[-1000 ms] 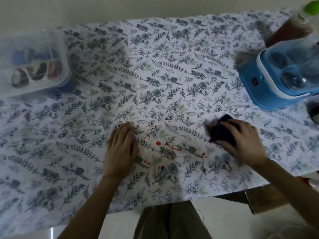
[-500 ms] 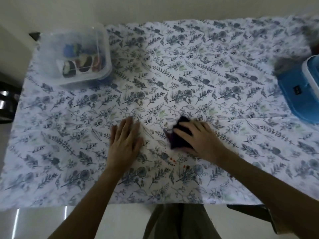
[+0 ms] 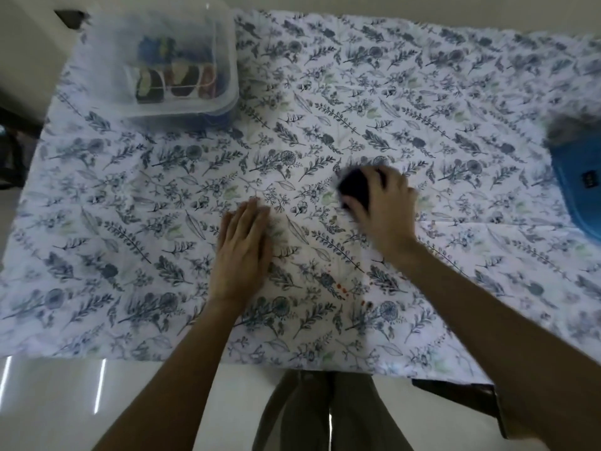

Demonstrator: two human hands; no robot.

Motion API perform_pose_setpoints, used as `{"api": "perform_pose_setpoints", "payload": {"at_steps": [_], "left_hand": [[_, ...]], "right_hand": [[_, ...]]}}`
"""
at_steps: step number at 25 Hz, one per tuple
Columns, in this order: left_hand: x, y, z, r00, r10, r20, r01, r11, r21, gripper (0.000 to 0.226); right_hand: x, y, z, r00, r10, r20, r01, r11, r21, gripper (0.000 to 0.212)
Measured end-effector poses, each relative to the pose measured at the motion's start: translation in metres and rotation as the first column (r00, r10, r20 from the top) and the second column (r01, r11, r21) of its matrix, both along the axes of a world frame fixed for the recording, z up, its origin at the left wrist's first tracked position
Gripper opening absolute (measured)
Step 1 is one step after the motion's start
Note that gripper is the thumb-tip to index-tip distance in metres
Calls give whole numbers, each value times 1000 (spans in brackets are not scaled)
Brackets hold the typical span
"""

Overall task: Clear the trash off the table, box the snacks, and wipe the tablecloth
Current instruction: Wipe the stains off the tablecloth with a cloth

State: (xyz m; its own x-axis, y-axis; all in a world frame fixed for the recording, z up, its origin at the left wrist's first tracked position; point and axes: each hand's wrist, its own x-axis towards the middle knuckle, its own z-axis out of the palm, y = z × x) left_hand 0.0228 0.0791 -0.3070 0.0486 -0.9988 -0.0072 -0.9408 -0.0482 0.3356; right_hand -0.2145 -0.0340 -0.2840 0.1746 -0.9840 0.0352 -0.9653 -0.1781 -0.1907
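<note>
A white tablecloth with a blue leaf print covers the table. My left hand presses flat on it near the middle, fingers straight. My right hand grips a dark cloth and holds it against the tablecloth, a little to the right and further back than the left hand; it is blurred by motion. A few small red spots show on the tablecloth nearer me, between my two forearms. At the back left stands a clear plastic box with its lid on and snack packets inside.
A blue container sits at the right edge, cut off by the frame. The tablecloth's front edge hangs just in front of my legs. A shiny pale floor lies below and a dark object is at the far left.
My right hand has moved the dark cloth back and to the right, away from the red spots. The left hand stays pressed in place. The view has shifted so the box looks nearer.
</note>
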Motion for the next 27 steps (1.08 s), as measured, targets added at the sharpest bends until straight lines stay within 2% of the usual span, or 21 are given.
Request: {"api": "perform_pose_setpoints", "payload": {"at_steps": [2, 4, 6, 8, 10, 13, 15, 17, 19, 20, 22, 24, 25, 27], "left_hand": [[1, -1, 1, 997, 72, -18, -72, 997, -22, 49], [1, -1, 2, 996, 91, -7, -91, 995, -29, 48], [-1, -2, 5, 996, 91, -16, -91, 995, -31, 48], [-3, -2, 6, 995, 98, -23, -99, 994, -38, 47], [-5, -1, 8, 993, 110, -29, -112, 993, -49, 46], [-4, -1, 6, 994, 110, -22, -111, 993, -43, 46], [-2, -1, 3, 994, 107, -20, -108, 993, -56, 46], [-1, 0, 2, 995, 93, -23, -95, 993, -73, 46], [0, 0, -1, 997, 80, -11, -81, 993, -83, 47], [0, 1, -2, 997, 81, -2, -81, 994, -78, 48], [1, 1, -3, 996, 91, -2, -91, 994, -56, 48], [-2, 0, 0, 997, 82, -8, -83, 995, -50, 48], [-3, 0, 1, 997, 83, -7, -83, 995, -50, 48], [-7, 0, 3, 995, 101, 16, -100, 994, -45, 48]], "right_hand": [[29, 30, -4, 996, 66, 55, -65, 998, -28, 65], [38, 71, -5, 971, 226, 77, -225, 974, -21, 63], [16, 106, -4, 871, 491, 8, -491, 871, 11, 59], [-34, 120, -4, 763, 639, -92, -638, 769, 49, 57], [-90, 119, 0, 806, 571, -156, -568, 820, 67, 60], [-133, 94, 13, 924, 330, -193, -322, 944, 69, 59], [-111, 69, 12, 962, 195, -189, -192, 981, 33, 57], [-64, 50, 6, 995, 42, -95, -40, 999, 21, 56], [-18, 48, 1, 1000, -9, 11, 9, 1000, 17, 59], [0, 57, -2, 999, 29, 43, -29, 1000, 5, 60], [19, 93, -7, 973, 223, 61, -222, 975, -21, 61], [9, 136, -8, 893, 449, 30, -448, 893, -45, 56], [-6, 154, -8, 858, 514, -5, -514, 857, -42, 53], [-54, 179, -8, 848, 523, -81, -524, 852, 15, 52]]}}
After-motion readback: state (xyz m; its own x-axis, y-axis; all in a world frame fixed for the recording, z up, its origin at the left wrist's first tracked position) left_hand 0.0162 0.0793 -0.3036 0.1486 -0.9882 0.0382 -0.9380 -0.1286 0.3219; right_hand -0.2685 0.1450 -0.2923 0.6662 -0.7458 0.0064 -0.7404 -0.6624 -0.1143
